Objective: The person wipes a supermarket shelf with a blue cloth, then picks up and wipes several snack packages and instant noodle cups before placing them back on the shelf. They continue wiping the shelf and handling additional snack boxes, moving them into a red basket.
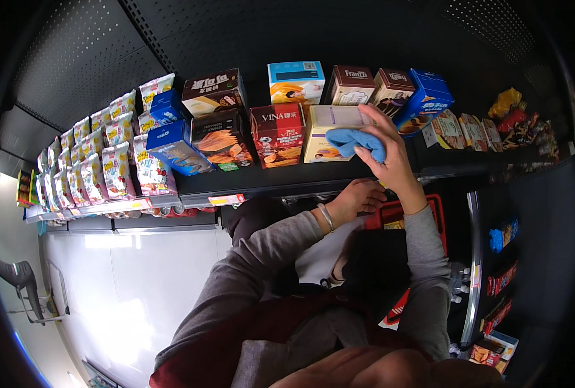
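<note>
My right hand pinches a blue cloth against the front of a cream box on the shelf. The fingers reach over the box's top right edge, and part of its front is hidden by the cloth. Just below the shelf's front edge, my left hand hangs beside my right wrist with its fingers curled in; whatever they may hold is hidden. Left of the cream box stands a red box. Behind it are a light blue box and a brown box.
Several small snack bags stand in rows on the shelf's left part. Dark blue boxes and flat packs are to the right. Under the shelf sits a red basket. Another shelf with a metal edge runs down my right side.
</note>
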The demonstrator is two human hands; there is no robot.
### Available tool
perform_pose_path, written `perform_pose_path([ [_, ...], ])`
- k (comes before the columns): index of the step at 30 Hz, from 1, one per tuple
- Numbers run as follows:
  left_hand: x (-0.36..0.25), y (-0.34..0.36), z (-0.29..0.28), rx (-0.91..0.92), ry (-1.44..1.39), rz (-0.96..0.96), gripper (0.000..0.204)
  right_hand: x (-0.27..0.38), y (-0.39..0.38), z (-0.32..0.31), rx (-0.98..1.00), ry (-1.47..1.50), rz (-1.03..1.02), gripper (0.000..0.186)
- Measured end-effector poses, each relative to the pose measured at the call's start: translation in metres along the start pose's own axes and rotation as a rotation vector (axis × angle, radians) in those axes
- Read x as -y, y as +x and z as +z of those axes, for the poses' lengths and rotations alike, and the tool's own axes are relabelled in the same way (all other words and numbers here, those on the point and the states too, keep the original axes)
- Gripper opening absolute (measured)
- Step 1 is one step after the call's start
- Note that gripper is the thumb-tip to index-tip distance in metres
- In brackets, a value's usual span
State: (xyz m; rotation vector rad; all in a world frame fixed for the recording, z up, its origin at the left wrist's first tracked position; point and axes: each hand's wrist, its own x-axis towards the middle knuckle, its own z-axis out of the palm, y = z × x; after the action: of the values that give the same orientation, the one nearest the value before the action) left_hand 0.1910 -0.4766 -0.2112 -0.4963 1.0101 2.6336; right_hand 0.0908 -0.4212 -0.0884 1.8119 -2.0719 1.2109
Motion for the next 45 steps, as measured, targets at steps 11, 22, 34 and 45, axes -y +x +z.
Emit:
perform_pose_path([
  [11,0.0,0.0,0.003,-0.014,0.011,-0.053,0.029,0.007,0.001,-0.01,0.022,-0.275,-0.1,0.029],
  [22,0.009,0.004,-0.003,0.043,0.037,-0.026,0.021,0.011,-0.019,0.006,-0.011,-0.013,0.054,0.076],
  [34,0.009,0.002,-0.012,0.103,0.083,0.002,0.027,0.035,-0.127,-0.072,-0.619,0.043,0.383,0.072],
  [45,0.006,0.001,-0.009,0.089,0.142,0.003,0.033,-0.016,-0.392,-0.057,-0.844,-0.321,0.907,0.067],
])
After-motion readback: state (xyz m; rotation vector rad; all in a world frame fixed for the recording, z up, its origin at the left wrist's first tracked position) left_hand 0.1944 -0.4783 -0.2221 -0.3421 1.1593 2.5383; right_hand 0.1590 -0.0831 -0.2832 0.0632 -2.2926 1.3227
